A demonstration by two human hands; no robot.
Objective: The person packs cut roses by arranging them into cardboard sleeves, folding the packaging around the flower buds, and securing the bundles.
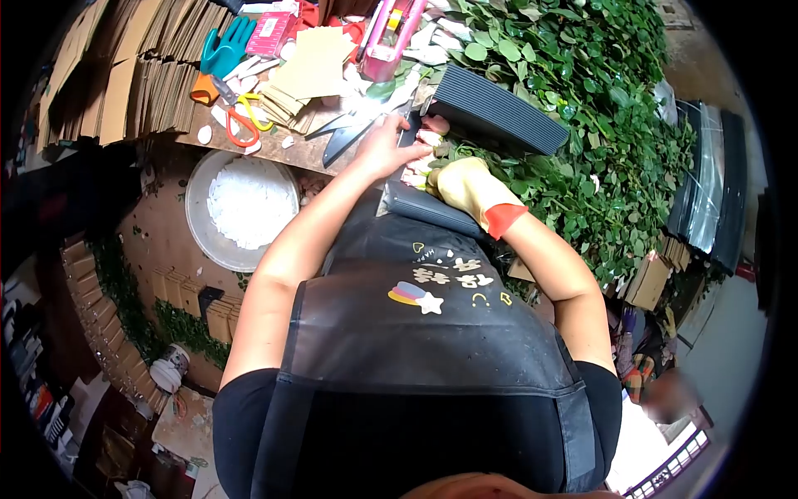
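Observation:
My bare left hand (386,150) reaches to the table edge, thumb and fingers apart. Its thumb touches the pale pink roses (431,136), and its fingers lie by a dark flat plate (408,133). My right hand (465,185), in a cream glove with a red cuff, is closed at the roses beside their green leaves; its fingertips are partly hidden. The blooms sit in a row between two black ribbed walls, one farther away (499,112) and one against my apron (432,212).
Leafy stems (582,91) pile up on the right. Scissors (243,129), cardboard sheets (312,62), a teal glove (229,43) and a pink tape dispenser (386,54) lie at the back. A white bucket (195,208) stands below the left edge. Another person (644,378) is at lower right.

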